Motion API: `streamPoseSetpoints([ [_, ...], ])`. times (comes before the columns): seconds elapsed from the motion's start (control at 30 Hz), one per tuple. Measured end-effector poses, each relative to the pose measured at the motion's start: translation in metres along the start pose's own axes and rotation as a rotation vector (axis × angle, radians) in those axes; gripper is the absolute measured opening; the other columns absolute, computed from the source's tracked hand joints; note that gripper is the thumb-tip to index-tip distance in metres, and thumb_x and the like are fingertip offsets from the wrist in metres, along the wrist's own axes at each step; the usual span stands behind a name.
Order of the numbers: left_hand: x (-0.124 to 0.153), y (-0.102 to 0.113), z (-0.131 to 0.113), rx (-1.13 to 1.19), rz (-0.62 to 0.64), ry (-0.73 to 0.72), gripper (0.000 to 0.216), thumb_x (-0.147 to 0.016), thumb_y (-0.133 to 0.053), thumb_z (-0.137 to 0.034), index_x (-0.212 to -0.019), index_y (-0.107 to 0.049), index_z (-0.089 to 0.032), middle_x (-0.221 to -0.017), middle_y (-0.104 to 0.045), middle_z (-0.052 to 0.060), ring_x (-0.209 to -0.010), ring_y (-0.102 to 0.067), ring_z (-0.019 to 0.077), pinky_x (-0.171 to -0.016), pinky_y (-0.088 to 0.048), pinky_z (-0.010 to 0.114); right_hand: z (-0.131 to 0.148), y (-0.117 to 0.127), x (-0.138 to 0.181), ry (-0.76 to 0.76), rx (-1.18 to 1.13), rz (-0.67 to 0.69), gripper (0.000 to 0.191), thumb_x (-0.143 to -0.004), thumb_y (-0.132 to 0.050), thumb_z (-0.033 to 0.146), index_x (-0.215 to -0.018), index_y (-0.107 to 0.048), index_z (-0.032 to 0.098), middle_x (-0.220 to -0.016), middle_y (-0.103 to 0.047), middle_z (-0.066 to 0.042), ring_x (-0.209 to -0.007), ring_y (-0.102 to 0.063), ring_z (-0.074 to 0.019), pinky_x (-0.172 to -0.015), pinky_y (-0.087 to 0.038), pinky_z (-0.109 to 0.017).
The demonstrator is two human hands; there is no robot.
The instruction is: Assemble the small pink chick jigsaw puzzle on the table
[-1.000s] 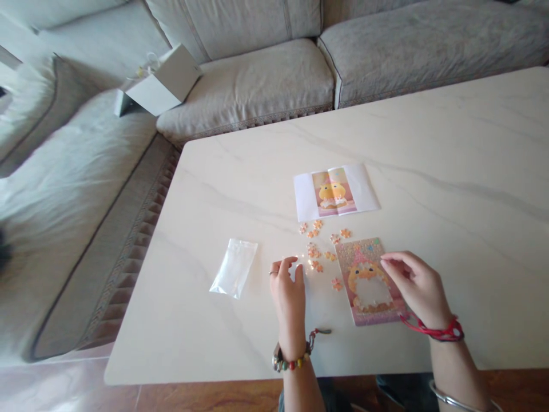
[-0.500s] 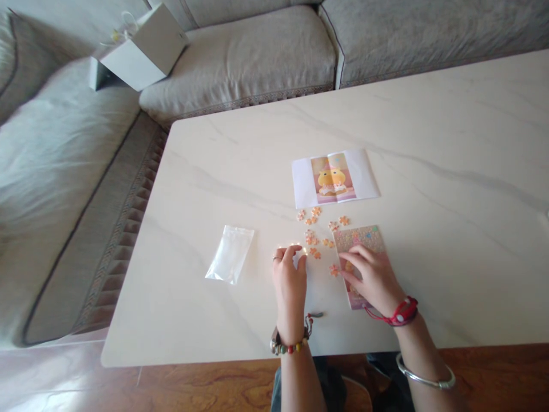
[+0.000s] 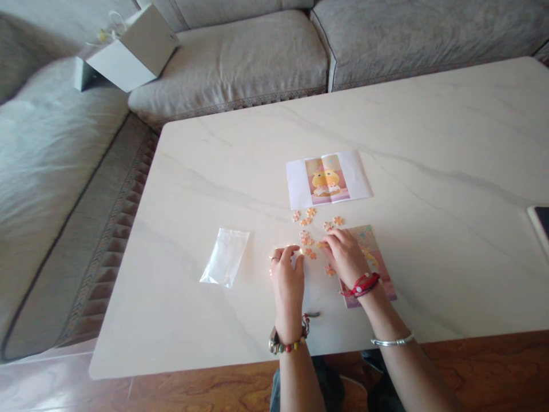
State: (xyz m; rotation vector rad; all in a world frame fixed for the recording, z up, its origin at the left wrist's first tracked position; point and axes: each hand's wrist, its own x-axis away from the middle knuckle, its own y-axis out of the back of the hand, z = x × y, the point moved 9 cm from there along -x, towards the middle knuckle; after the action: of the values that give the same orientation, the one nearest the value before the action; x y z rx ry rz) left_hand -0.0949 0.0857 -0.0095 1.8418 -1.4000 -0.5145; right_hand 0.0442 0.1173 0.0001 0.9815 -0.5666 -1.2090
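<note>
My left hand [image 3: 287,278] rests on the white marble table [image 3: 223,171], its fingers curled together in a pinch on something I cannot make out. My right hand [image 3: 345,256] reaches left over the part-built pink puzzle [image 3: 377,257], and its fingertips touch the loose orange puzzle pieces [image 3: 309,220] scattered beside it. Whether the right fingers hold a piece is hidden. A printed reference picture [image 3: 328,179] of the same orange character lies just beyond the pieces.
An empty clear plastic bag [image 3: 225,264] lies left of my left hand. A phone edge [image 3: 541,224] shows at the table's right side. A grey sofa [image 3: 240,63] wraps the far and left sides, with a white box [image 3: 128,48] on it.
My right hand has moved left from the puzzle's right edge, across the puzzle, to the loose pieces. My left hand has stayed put. The camera view shifted slightly.
</note>
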Motion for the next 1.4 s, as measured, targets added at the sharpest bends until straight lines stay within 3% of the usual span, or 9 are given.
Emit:
streamPoseSetpoints([
  [0.17,0.001,-0.001,-0.003,0.037,0.001,-0.02,0.018,-0.074,-0.047,-0.019,-0.085,-0.06,-0.019,-0.08,-0.053,0.004,-0.076,-0.052,0.015,-0.071,-0.043,0.03,-0.024,0.032,0.021,-0.006,-0.087,-0.1,0.015,-0.076,-0.049,0.013,-0.088,-0.056,0.019,-0.085,-0.061,-0.006,-0.083,-0.051,-0.0192,-0.075,-0.043,-0.033],
  [0.3,0.002,-0.004,-0.007,0.04,0.008,-0.032,0.018,-0.074,-0.048,-0.022,-0.087,-0.06,-0.02,-0.082,-0.053,0.004,-0.078,-0.052,0.0152,-0.073,-0.043,0.031,-0.053,0.061,0.041,-0.033,-0.026,-0.117,0.009,-0.076,-0.051,0.016,-0.08,-0.058,0.019,-0.079,-0.062,-0.005,-0.077,-0.053,-0.0186,-0.071,-0.045,-0.033],
  [0.4,0.005,-0.008,-0.019,-0.003,-0.02,-0.09,0.017,-0.074,-0.051,-0.023,-0.087,-0.061,-0.021,-0.088,-0.053,0.005,-0.084,-0.05,0.0175,-0.08,-0.041,0.036,-0.055,0.069,0.047,0.011,-0.029,-0.117,0.009,-0.076,-0.052,0.016,-0.074,-0.06,0.019,-0.079,-0.063,-0.004,-0.075,-0.054,-0.0172,-0.071,-0.045,-0.032],
  [0.5,0.01,-0.015,-0.038,-0.079,-0.061,-0.17,0.018,-0.071,-0.055,-0.023,-0.088,-0.063,-0.024,-0.108,-0.049,0.007,-0.102,-0.042,0.0238,-0.087,-0.036,0.044,-0.046,0.065,0.045,0.052,-0.051,-0.121,0.011,-0.076,-0.052,0.013,-0.072,-0.061,0.018,-0.079,-0.064,-0.005,-0.075,-0.054,-0.0164,-0.071,-0.046,-0.031],
  [0.67,0.02,-0.035,-0.06,-0.139,-0.008,-0.275,0.027,-0.07,-0.059,-0.026,-0.096,-0.061,-0.032,-0.131,-0.032,0.004,-0.12,-0.025,0.0302,-0.091,-0.033,0.05,-0.039,0.051,0.041,0.056,-0.016,-0.095,0.015,-0.076,-0.05,0.009,-0.073,-0.063,0.016,-0.079,-0.064,-0.006,-0.076,-0.054,-0.0171,-0.07,-0.047,-0.031],
  [1.1,0.027,-0.049,-0.072,-0.165,-0.032,-0.25,0.035,-0.075,-0.051,-0.038,-0.11,-0.052,-0.03,-0.133,-0.029,0.008,-0.124,-0.02,0.0306,-0.093,-0.03,0.052,-0.046,0.045,0.045,-0.022,0.045,-0.093,0.019,-0.078,-0.048,0.011,-0.078,-0.066,0.018,-0.083,-0.064,-0.006,-0.08,-0.056,-0.017,-0.072,-0.047,-0.029],
  [1.4,0.026,-0.056,-0.074,-0.156,-0.038,-0.21,0.036,-0.075,-0.052,-0.035,-0.11,-0.052,-0.029,-0.135,-0.025,0.009,-0.127,-0.016,0.0311,-0.097,-0.026,0.051,-0.048,0.041,0.049,-0.041,0.081,0.011,0.025,-0.078,-0.045,0.009,-0.089,-0.065,0.02,-0.093,-0.063,-0.004,-0.086,-0.055,-0.0175,-0.076,-0.047,-0.029],
])
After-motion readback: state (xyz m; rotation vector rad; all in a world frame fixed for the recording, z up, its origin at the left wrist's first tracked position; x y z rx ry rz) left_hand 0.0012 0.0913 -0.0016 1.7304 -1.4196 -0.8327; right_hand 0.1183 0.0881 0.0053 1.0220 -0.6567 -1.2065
